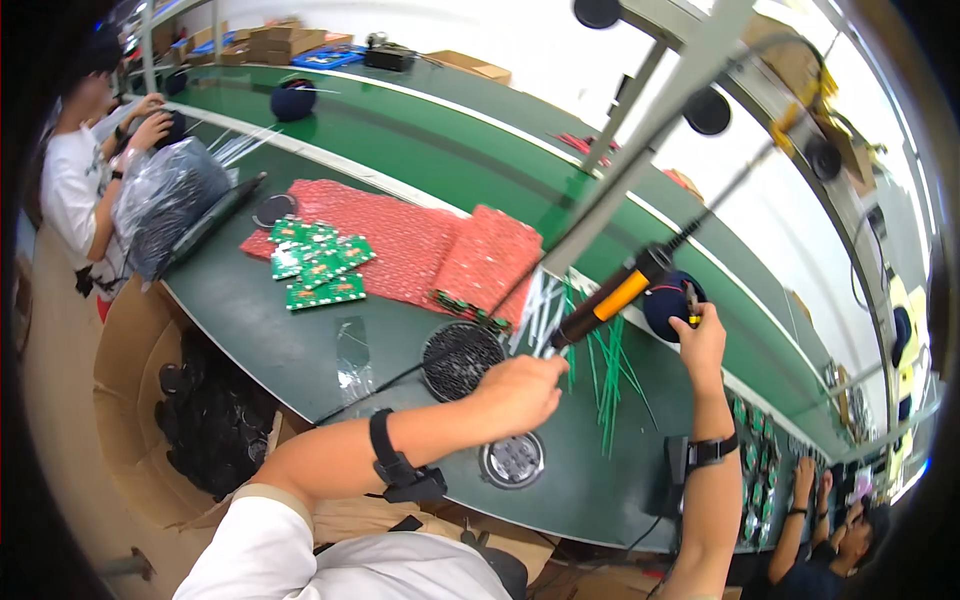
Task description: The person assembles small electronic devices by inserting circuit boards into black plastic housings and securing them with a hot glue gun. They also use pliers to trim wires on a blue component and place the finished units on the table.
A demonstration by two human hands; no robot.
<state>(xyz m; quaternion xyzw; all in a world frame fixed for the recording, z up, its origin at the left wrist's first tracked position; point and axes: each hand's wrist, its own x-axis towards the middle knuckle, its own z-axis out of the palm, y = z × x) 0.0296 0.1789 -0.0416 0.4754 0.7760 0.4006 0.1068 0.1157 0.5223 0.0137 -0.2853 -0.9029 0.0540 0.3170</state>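
My left hand is closed above the bench, beside a round black mesh disc. The lower end of a black and orange electric screwdriver, hanging on a cord, meets this fist; what the fingers hold is hidden. In my right hand is a dark blue round housing with a reddish rim, gripped at its right side. Small yellow and black parts show by those fingertips. Green sticks and white strips lie between the hands. A clear round part rests nearer me.
Green circuit boards lie on red bubble wrap at left. An open carton of black parts stands below the bench edge. A metal post rises beyond my hands. Co-workers sit left and right; a green conveyor runs behind.
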